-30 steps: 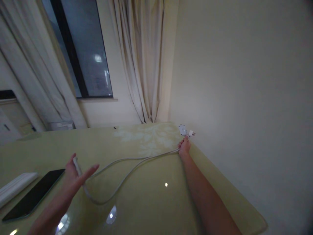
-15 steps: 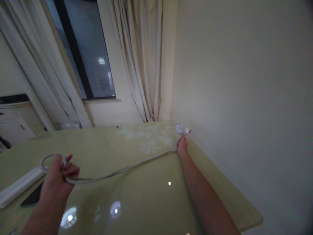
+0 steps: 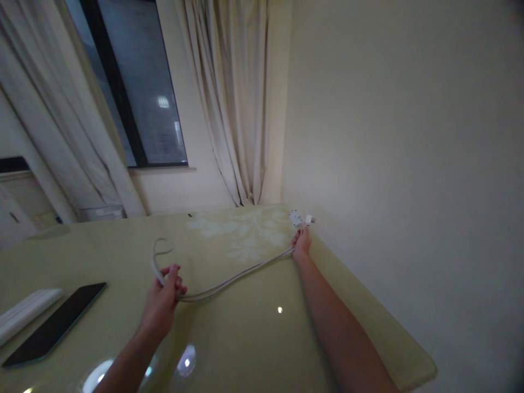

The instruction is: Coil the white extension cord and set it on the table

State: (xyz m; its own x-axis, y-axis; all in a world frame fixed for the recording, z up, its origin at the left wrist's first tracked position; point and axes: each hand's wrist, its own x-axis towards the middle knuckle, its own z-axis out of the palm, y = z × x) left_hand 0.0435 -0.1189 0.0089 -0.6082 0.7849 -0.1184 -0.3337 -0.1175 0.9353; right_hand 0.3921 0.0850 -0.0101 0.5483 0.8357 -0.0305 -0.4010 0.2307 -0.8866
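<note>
A white power cord (image 3: 237, 279), doubled into strands, stretches between my two hands above the glossy table. My left hand (image 3: 161, 300) is closed around one end of the doubled cord, and a bent loop stands up past the fingers. On the right, my right hand (image 3: 302, 242) grips the other end close to the far corner of the table. A white plug (image 3: 310, 219) with metal pins sticks out just beyond the right fingers. Beside the plug is a small white piece with dark dots (image 3: 295, 218); whether it touches the hand I cannot tell.
A long white bar (image 3: 30, 314), likely a power strip, and a flat dark slab (image 3: 57, 325) lie on the left of the yellow-green table (image 3: 245, 344). A wall (image 3: 393, 164) runs along the right side. Curtains (image 3: 241, 109) hang behind the far edge.
My left hand has moved right, toward my right hand, carrying its end of the cord. The cord's span is shorter, and the dark slab is more fully visible. The right hand stays near the corner.
</note>
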